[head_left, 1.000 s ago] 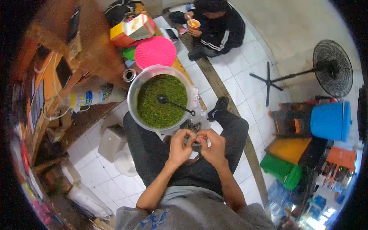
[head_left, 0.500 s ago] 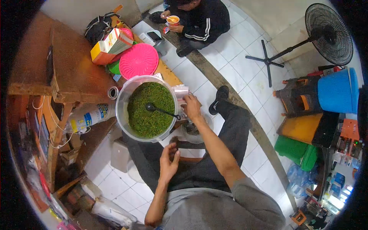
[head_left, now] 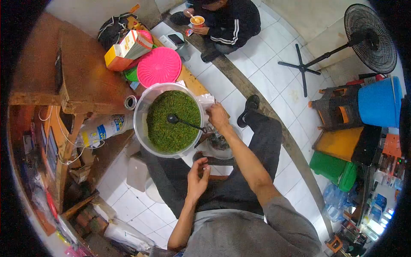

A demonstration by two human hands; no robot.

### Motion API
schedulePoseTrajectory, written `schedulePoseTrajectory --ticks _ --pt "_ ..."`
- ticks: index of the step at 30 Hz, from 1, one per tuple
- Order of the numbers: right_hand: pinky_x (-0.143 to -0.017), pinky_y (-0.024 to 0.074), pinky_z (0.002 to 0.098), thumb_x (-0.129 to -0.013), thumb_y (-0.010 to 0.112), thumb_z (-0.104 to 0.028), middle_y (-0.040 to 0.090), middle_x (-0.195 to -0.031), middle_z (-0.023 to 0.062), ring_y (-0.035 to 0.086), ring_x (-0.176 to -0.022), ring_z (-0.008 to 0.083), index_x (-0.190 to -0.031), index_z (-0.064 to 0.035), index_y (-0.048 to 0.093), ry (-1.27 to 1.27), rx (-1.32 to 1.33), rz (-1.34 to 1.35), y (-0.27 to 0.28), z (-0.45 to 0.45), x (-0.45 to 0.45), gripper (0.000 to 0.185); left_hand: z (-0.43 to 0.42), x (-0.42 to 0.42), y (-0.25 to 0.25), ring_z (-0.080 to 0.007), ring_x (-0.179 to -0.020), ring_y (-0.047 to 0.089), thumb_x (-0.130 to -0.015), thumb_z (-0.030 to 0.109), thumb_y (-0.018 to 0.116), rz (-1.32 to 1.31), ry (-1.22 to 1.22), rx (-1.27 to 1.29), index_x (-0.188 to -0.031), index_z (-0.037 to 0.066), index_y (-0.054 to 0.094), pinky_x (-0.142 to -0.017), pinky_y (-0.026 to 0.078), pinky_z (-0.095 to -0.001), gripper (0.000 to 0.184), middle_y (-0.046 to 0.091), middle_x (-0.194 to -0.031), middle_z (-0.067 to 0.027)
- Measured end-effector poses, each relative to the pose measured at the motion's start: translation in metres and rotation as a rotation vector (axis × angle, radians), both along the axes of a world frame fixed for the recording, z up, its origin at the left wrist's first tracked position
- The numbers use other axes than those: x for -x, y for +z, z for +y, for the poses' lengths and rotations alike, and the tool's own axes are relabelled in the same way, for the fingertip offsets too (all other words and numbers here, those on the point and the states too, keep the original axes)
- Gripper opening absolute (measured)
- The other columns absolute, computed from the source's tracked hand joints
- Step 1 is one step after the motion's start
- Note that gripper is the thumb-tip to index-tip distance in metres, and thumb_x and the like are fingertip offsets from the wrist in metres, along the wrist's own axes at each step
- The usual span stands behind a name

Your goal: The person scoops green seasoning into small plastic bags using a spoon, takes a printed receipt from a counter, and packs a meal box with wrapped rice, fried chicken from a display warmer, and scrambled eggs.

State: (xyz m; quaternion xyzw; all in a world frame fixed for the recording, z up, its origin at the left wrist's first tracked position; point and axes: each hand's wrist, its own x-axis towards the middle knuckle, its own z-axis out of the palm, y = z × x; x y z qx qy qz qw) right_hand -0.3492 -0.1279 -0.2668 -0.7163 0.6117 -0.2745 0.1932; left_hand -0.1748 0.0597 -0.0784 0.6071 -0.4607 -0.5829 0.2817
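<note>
My right hand [head_left: 218, 118] reaches to the near end of a stack of clear plastic bags [head_left: 206, 100], its fingers pinched together on what looks like a bag's edge. Left of it stands a large clear tub [head_left: 139, 128] filled with chopped green leaves [head_left: 175, 135]. A black spoon [head_left: 172, 118] lies on the leaves, its handle reaching over the rim towards my right hand. Over my lap, my left hand [head_left: 198, 180] is open and holds nothing, fingers slightly bent. Below my right hand sits a clear round container [head_left: 220, 141] with dark contents, partly hidden by the forearm.
A pink lid [head_left: 159, 67], a box [head_left: 124, 53] and an open can [head_left: 130, 102] stand around the tub. Beyond, a person [head_left: 235, 25] sits holding a cup [head_left: 197, 21]. A standing fan [head_left: 370, 38], stools [head_left: 338, 107] and a blue bucket [head_left: 379, 103] are at right.
My right hand's fingers have drawn together at the near edge of the plastic bags. My left hand stays over my lap. The whole view has shifted slightly.
</note>
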Motion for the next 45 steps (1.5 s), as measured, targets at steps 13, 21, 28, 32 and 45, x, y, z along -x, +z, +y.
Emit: schedulePoseTrajectory --ticks 13,21,28,32,45 --pt "-0.068 0.0537 0.0305 -0.084 0.076 -0.011 0.073 -0.086 0.0125 0.069 -0.072 0.0194 -0.092 -0.0025 0.076 -0.347 0.004 -0.412 0.094 0.032 0.032 0.012 -0.028 0.03 -0.014 -0.011 -0.092 0.064 -0.098 0.017 0.065 0.15 0.016 -0.007 -0.121 0.002 0.066 -0.084 0.051 -0.028 0.028 0.072 -0.105 -0.0059" --pt "-0.057 0.0467 0.0248 -0.079 0.078 -0.006 0.067 -0.078 0.0064 0.059 -0.063 0.0087 -0.088 -0.0008 0.073 -0.19 -0.249 -0.572 0.181 0.114 0.032 0.011 -0.072 0.051 -0.003 -0.0083 -0.088 0.063 -0.097 0.02 0.068 0.145 0.104 0.091 -0.114 -0.003 0.071 -0.076 0.05 -0.0253 0.029 0.074 -0.098 -0.006" --pt "-0.057 0.0471 0.0254 -0.086 0.076 -0.007 0.065 -0.078 0.0019 0.057 -0.062 0.01 -0.09 -0.0004 0.07 -0.121 -0.466 -0.871 0.178 0.126 0.031 0.01 -0.067 0.037 -0.018 -0.0088 -0.077 0.061 -0.099 0.017 0.065 0.215 0.026 0.039 -0.1 -0.002 0.072 -0.071 0.049 -0.0262 0.02 0.07 -0.086 -0.0031" --pt "-0.056 0.0464 0.0246 -0.091 0.072 -0.01 0.065 -0.079 0.0006 0.057 -0.062 0.0101 -0.096 -0.0021 0.068 -0.078 -0.584 -1.143 0.179 0.127 0.033 0.01 -0.066 0.03 -0.01 -0.0081 -0.077 0.06 -0.1 0.019 0.063 0.165 -0.023 0.074 -0.098 -0.001 0.069 -0.071 0.049 -0.0257 0.021 0.068 -0.084 -0.0017" --pt "-0.061 0.053 0.0341 -0.079 0.073 -0.001 0.065 -0.074 0.0084 0.062 -0.061 0.019 -0.085 -0.0017 0.066 -0.122 -0.215 -0.379 0.207 0.131 0.018 0.009 -0.053 0.022 0.021 -0.029 -0.06 0.065 -0.078 0.014 0.074 -0.552 -0.074 0.627 -0.075 0.004 0.068 -0.055 0.05 -0.0375 0.012 0.065 -0.071 -0.0151"
